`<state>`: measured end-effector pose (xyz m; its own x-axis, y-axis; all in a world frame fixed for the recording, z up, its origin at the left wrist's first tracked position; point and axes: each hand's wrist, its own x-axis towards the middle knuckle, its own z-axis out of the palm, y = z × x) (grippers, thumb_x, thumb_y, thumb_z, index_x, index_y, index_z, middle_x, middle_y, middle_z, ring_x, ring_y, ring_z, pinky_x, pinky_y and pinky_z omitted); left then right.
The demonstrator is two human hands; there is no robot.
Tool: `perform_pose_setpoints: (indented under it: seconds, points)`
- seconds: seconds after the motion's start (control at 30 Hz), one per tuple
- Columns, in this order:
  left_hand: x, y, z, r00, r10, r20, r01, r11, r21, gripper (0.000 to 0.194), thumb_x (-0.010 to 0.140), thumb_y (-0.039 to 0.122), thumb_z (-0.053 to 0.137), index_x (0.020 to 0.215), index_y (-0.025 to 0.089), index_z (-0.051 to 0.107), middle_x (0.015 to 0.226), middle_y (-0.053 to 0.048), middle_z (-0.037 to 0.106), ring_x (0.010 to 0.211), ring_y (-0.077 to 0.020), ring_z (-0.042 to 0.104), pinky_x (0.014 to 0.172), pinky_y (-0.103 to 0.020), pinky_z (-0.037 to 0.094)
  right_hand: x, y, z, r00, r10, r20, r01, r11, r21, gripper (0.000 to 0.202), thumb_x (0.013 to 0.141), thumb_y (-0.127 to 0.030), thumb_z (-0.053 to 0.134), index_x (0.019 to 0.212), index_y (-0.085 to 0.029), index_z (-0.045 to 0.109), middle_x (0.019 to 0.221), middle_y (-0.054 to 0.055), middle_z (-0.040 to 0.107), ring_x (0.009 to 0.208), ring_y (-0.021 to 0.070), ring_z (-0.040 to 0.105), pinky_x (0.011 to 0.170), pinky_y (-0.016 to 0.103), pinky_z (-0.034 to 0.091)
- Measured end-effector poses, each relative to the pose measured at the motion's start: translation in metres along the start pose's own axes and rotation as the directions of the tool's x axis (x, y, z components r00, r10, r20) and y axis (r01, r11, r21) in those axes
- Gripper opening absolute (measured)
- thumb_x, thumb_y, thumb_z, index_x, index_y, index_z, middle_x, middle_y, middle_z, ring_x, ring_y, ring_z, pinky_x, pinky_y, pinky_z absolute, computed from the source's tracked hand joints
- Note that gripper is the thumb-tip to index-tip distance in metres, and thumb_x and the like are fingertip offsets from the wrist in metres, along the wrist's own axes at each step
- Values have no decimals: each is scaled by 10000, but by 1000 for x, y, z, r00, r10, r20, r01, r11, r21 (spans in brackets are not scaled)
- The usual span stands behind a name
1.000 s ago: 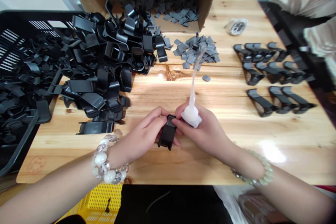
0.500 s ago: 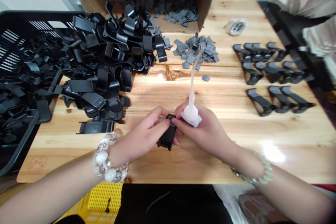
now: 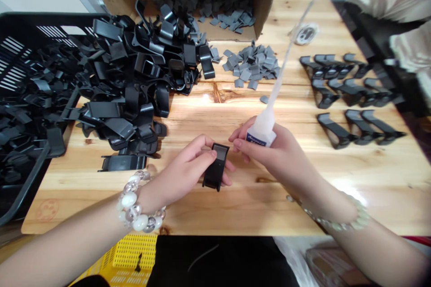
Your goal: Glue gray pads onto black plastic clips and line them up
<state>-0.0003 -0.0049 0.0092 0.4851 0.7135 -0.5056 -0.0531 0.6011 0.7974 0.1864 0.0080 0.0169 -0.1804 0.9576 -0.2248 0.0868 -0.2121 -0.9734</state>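
Note:
My left hand (image 3: 197,159) grips a black plastic clip (image 3: 214,172) above the front of the table, thumb on its upper end. A small grey pad (image 3: 220,152) sits on that end of the clip, beside my thumb tip. To the right, my right hand (image 3: 272,150) is closed around a small white glue bottle (image 3: 261,130) with a blue label. The bottle's long, thin clear nozzle points up and away to the right. Its fingertips are apart from the clip.
Black clips lie heaped (image 3: 134,76) at left, beside a black crate (image 3: 20,152). Grey pads form a pile (image 3: 252,65) before a cardboard box (image 3: 240,32). Several clips (image 3: 336,130) stand in rows at right, near a tape roll (image 3: 306,34). A yellow basket (image 3: 134,251) is below.
My right hand has moved off the clip to the right with the glue bottle, whose nozzle now leans right. The grey pad on the clip shows more clearly; my left hand stays almost still.

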Motion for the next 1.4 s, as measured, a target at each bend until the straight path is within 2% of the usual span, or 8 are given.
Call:
perform_pose_setpoints:
  seconds: [0.23,0.43,0.67,0.9,1.0,1.23,1.4]
  points:
    - [0,-1,0,1000,15,7,-15,1000,-13,85,953,270,458,922,201,420,910,-46,734,729,-169,727,681,-292,566,2,5,1,999,-30,37,32,997,-69,134,754,-230,690,787,-172,575,825,15,649,606,94,552,579,262,456]
    - [1,-2,0,1000,20,9,-20,1000,-2,66,942,253,455,909,207,422,844,-35,745,724,-168,730,711,-297,566,-1,4,6,989,5,148,6,997,-75,144,776,-225,659,816,-183,527,627,-31,585,596,122,582,592,273,460]
    - [1,-2,0,999,39,5,-40,999,32,60,942,220,449,891,195,432,885,-29,731,702,-149,726,697,-295,580,-2,7,6,991,12,131,11,985,-171,139,770,-235,648,815,-180,529,651,-14,584,626,140,571,598,291,443]
    - [5,-1,1,999,30,12,-30,1000,6,121,878,189,553,854,193,435,766,-8,725,659,-162,729,677,-302,581,-4,9,7,990,-94,108,121,952,-281,124,774,-249,633,817,-181,538,714,1,555,685,151,544,615,301,417]
    - [6,0,1,999,9,33,-9,1000,-22,135,862,186,585,837,187,453,732,-11,727,689,-171,733,677,-292,577,-4,10,7,988,-100,115,130,949,-287,116,775,-245,628,811,-180,539,713,-4,540,669,142,526,599,294,405]
    - [5,2,-1,996,-43,74,52,991,-121,189,846,222,640,802,177,462,794,-13,730,773,-183,739,727,-308,579,-4,9,6,990,-75,119,103,963,-248,122,772,-244,632,796,-179,531,681,-20,507,631,126,503,573,285,392]
    - [4,1,-1,997,-52,58,58,992,-116,200,838,228,650,793,183,460,807,-11,729,791,-194,739,753,-333,578,-4,9,5,990,-81,116,109,960,-258,125,776,-248,634,793,-179,532,697,-18,515,642,125,506,583,287,397]
